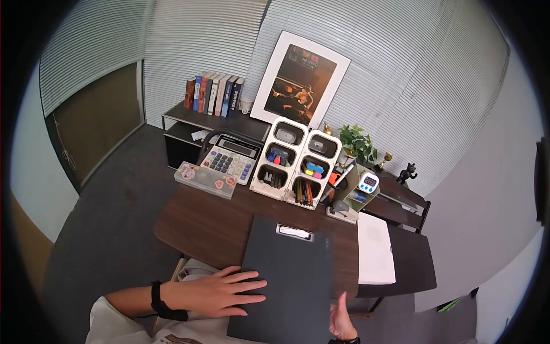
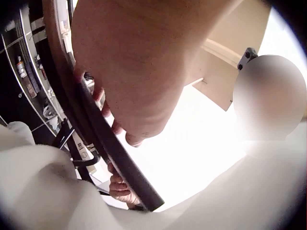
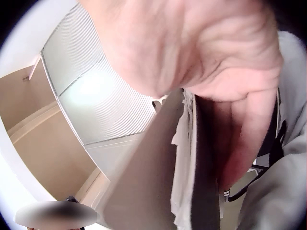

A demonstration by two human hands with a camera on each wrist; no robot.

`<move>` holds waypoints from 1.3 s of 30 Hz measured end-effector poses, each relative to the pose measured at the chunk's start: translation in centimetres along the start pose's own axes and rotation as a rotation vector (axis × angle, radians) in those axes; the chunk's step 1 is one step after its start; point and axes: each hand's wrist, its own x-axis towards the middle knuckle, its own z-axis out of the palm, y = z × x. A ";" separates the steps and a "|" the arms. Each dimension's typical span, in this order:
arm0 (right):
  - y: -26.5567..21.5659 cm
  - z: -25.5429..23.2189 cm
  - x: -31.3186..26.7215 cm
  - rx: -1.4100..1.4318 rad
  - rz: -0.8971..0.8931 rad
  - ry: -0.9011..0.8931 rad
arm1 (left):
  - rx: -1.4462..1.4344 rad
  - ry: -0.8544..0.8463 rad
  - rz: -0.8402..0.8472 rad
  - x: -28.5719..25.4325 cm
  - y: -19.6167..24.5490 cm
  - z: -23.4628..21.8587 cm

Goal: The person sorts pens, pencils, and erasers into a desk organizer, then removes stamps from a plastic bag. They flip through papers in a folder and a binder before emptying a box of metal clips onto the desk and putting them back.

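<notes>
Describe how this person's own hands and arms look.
The left hand is ungloved, with a black wrist strap and a pale sleeve ending well short of it. The right hand is ungloved too, with a black wristband.

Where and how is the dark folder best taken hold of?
Probably by the right edge of the folder, at its near end, coming from the right with thumb above and fingers beneath. It is flat and thin, and that end juts past the desk, leaving room underneath. The right hand is at that edge.
</notes>
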 end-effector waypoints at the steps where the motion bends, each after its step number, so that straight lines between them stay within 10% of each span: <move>1: 1.2 -2.7 2.1 0.080 0.006 -0.265 | -0.003 0.001 0.002 0.1 0.1 0.2; 3: 2.0 -4.3 2.8 0.163 0.011 -0.527 | -0.029 0.033 -0.014 0.4 0.2 0.5; 5: 2.6 -4.2 1.6 -0.186 -0.067 -0.169 | -0.032 0.035 -0.014 0.4 0.3 0.4; 8: -2.8 2.3 -3.4 -0.560 0.052 -0.146 | -0.043 0.024 -0.003 0.4 0.0 0.1; 13: 0.4 -2.2 -1.1 -0.293 -0.083 -0.367 | -0.227 0.092 -0.011 0.4 0.0 -1.0; 16: 0.3 -4.0 -2.1 -0.324 -0.168 -0.451 | -0.311 0.415 -0.255 0.3 1.0 -1.0; 20: -1.1 -3.9 -3.7 -0.408 -0.347 -0.533 | -1.132 0.187 -0.243 1.1 1.0 -1.2; 25: -2.7 -1.8 -5.4 -0.586 -0.580 -0.500 | -0.896 0.175 -0.019 3.9 2.5 -1.0; 28: -2.9 -2.0 -5.4 -0.167 -0.681 -0.380 | -1.328 0.434 -0.349 5.5 2.9 -0.5; 35: 0.9 -2.9 -2.4 0.410 -0.510 -0.694 | -1.784 0.600 -0.411 10.0 3.3 -1.2; 39: 3.9 -2.7 -1.2 -0.150 -0.564 -0.279 | -1.334 0.575 -0.308 12.5 3.7 -0.4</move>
